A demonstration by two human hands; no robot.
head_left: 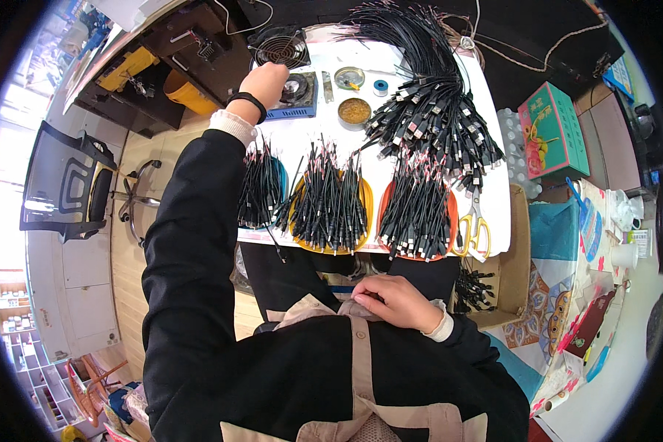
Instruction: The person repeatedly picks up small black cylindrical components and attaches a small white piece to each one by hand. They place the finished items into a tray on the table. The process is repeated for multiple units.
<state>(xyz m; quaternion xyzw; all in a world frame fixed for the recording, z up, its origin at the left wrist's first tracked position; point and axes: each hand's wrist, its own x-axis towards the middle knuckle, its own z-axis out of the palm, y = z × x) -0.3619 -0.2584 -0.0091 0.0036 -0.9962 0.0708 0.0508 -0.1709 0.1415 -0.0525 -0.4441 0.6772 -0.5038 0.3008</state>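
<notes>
My left hand point(266, 87) is closed, reaching out over the left side of a blue metal box point(299, 107) with a round dark top. Its fingertips are hidden behind the knuckles, so whatever they hold does not show. My right hand point(396, 300) rests at my lap against the beige apron point(361, 335), fingers curled; anything inside is hidden. Between me and the box stand three trays of short black cables with bared reddish ends: a blue tray point(283, 179), a yellow tray point(368, 214) and an orange tray point(453, 221).
A large bundle of black USB cables point(427, 96) covers the table's far right. Near the box are a round fan point(280, 50), a tin of amber material point(355, 112), a glass dish point(349, 76) and a solder spool point(380, 87). Yellow-handled scissors point(474, 232) lie at the right edge, above a cardboard box point(516, 258).
</notes>
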